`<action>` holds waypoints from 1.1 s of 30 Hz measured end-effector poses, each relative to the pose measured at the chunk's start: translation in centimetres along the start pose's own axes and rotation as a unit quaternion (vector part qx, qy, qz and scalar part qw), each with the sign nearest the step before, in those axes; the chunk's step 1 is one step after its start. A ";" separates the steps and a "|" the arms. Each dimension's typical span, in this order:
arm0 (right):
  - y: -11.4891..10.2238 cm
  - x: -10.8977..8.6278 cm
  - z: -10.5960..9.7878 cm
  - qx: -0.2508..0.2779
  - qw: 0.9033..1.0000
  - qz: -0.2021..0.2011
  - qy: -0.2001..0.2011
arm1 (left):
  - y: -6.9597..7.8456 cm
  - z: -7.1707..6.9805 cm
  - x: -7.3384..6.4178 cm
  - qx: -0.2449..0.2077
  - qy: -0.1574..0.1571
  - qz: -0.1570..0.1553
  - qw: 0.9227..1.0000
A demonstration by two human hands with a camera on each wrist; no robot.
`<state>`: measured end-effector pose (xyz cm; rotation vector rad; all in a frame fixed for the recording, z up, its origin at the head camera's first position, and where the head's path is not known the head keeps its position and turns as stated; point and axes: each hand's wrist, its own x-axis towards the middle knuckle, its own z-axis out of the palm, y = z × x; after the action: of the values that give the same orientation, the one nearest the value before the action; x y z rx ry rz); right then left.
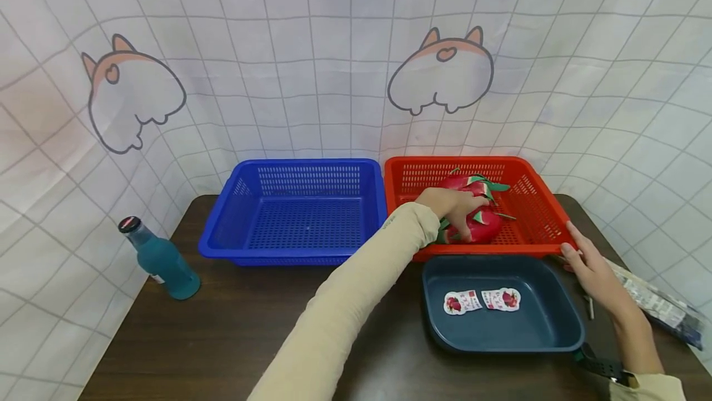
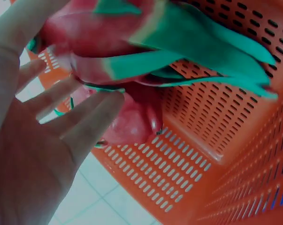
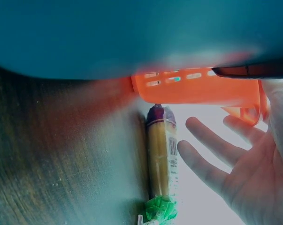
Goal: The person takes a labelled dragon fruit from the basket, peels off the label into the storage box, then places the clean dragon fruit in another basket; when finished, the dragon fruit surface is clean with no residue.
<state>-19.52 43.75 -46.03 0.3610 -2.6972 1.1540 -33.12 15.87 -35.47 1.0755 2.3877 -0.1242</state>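
Note:
My left hand (image 1: 452, 206) reaches into the red basket (image 1: 547, 215) over red dragon fruits with green leaf tips. One dragon fruit (image 1: 485, 228) lies near the front, and another (image 1: 464, 183) lies behind it. In the left wrist view the fingers (image 2: 92, 124) look fairly straight, close against the upper dragon fruit (image 2: 89, 35); a lower one (image 2: 134, 117) shows past them. At the basket's front right corner, my right hand (image 1: 595, 271) touches the rim with extended fingers. The right wrist view shows those fingers (image 3: 209, 168) spread beside the orange-red basket wall (image 3: 193, 89).
A blue basket (image 1: 306, 222) stands left of the red one. In front sits a dark teal tray (image 1: 534, 333) with two dragon fruit stickers (image 1: 502, 299). A teal bottle (image 1: 169, 268) stands far left. A long wrapped package (image 1: 662, 296) lies at the right edge.

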 end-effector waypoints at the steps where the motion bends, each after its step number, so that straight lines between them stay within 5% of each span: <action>1: 0.0 0.0 0.0 0.000 1.000 0.000 0.000 | -0.1 -0.1 0.0 -0.002 -0.003 0.005 1.000; 9: 0.2 0.1 -0.1 -0.003 1.000 0.004 -0.003 | -0.4 0.2 -0.7 -0.020 0.015 0.023 0.999; 15: 0.0 0.6 0.5 0.002 1.000 -0.007 -0.004 | -0.4 0.7 -2.4 -0.024 0.025 -0.035 0.999; 24: 0.0 1.5 0.3 -0.021 1.000 -0.003 -0.015 | -1.2 3.2 -6.2 0.022 0.147 -0.087 0.985; 33: 0.2 0.3 -1.8 -0.068 0.998 -0.013 -0.004 | -3.1 6.9 -9.7 -0.007 0.195 -0.098 0.976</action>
<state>-19.71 45.13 -44.88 0.3791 -2.7502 0.9561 -27.13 5.27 -37.06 0.9224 2.8397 0.0421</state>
